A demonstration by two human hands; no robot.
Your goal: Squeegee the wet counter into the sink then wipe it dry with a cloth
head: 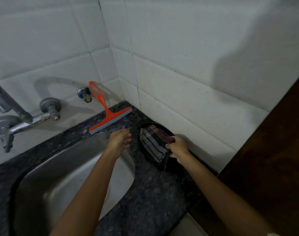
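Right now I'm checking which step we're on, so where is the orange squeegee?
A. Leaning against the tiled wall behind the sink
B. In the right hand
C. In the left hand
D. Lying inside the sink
A: the squeegee leans on the wall, blade on the counter, in neither hand's grip.

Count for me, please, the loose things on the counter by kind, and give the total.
Orange plastic squeegee with grey blade: 1
Folded checked cloth, grey and maroon: 1
Black round tray under the cloth: 1
Total: 3
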